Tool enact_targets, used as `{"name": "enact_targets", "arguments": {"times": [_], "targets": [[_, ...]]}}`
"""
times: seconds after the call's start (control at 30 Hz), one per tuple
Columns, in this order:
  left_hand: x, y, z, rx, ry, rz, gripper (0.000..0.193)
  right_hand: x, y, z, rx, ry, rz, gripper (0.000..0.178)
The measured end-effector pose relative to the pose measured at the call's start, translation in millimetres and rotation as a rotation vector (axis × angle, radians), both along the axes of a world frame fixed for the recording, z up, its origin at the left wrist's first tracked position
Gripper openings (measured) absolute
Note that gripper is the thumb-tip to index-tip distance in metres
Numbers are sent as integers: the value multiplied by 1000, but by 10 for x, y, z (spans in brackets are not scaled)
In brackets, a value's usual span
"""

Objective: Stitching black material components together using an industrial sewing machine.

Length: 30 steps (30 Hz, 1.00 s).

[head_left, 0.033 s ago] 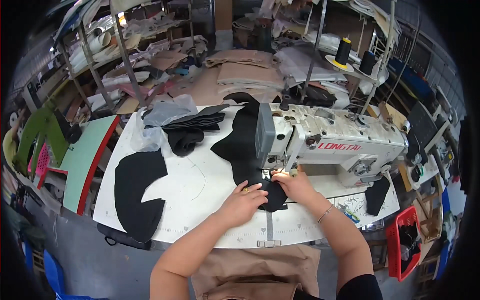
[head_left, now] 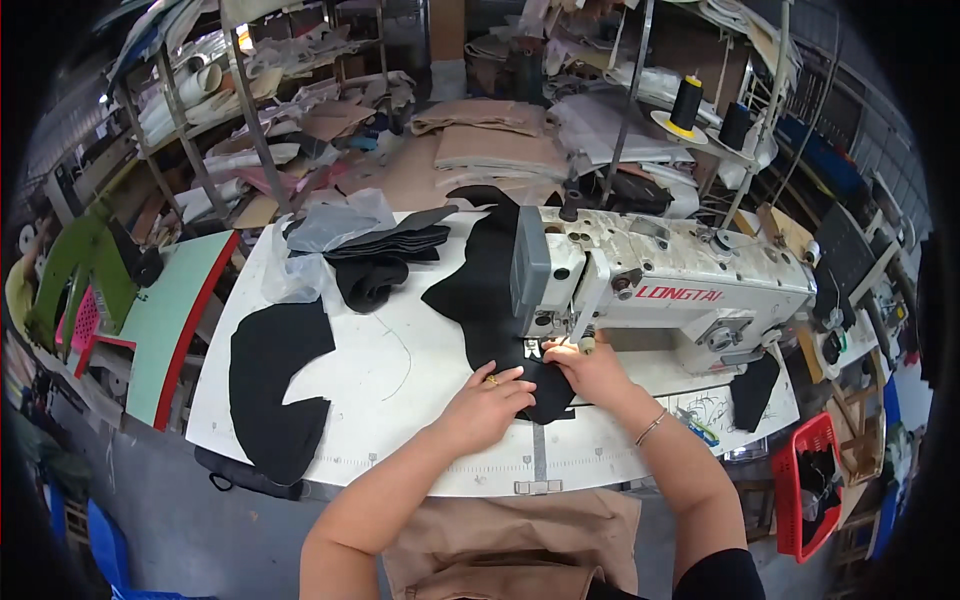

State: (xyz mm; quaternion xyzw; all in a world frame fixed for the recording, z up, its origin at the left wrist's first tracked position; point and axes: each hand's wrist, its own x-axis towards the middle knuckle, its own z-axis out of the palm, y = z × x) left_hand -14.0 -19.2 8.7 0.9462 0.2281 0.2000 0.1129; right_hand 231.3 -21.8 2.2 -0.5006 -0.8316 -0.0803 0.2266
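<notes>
A long piece of black fabric (head_left: 478, 290) lies under the white sewing machine (head_left: 690, 270), its near end beneath the presser foot (head_left: 532, 348). Flat on that end rests my left hand (head_left: 485, 405), fingers stretched out and a ring on one of them. Just right of the needle area, my right hand (head_left: 595, 375) is closed at the fabric's edge, thumb and fingers together; the fingertips are partly hidden by the machine head. The machine's lamp lights this spot. To the left, a curved black fabric piece (head_left: 275, 390) lies by itself on the white table (head_left: 370, 350).
Folded black pieces (head_left: 390, 245) and clear plastic (head_left: 290, 270) sit at the table's back left. Small scissors (head_left: 698, 428) and a black scrap (head_left: 755, 390) lie right. A red basket (head_left: 808, 490) stands beyond the right edge. Thread cones (head_left: 686, 105) rise behind the machine.
</notes>
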Motion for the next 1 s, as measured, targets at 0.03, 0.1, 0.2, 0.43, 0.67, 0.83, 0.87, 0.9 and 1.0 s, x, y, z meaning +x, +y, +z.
{"name": "enact_targets", "arguments": {"times": [0.03, 0.1, 0.2, 0.43, 0.67, 0.83, 0.87, 0.9, 1.0], "targets": [[-4, 4, 4, -26, -7, 2, 24, 1, -2, -1, 0, 0, 1, 18], [-11, 17, 18, -52, -15, 4, 23, 4, -13, -3, -139, 29, -74, 16], [-14, 30, 36, -86, 1, 5, 21, 73, 43, -55, -103, -6, -29, 23], [-6, 39, 11, -96, -15, 19, 20, 92, 81, -120, -105, -56, -39, 24], [-24, 119, 51, -72, 45, 31, 21, 49, 77, -65, -176, -79, -134, 30], [-3, 127, 58, -79, 57, 28, 22, 95, 80, -134, -185, -55, -159, 33], [-3, 130, 48, -70, 53, 29, 22, 98, 42, -100, -123, -97, -156, 33], [-15, 128, 54, -70, 55, 31, 22, 63, -3, -25, -62, -139, -151, 33], [-20, 126, 60, -68, 47, 31, 22, 28, -87, 156, -4, -126, -90, 35]]}}
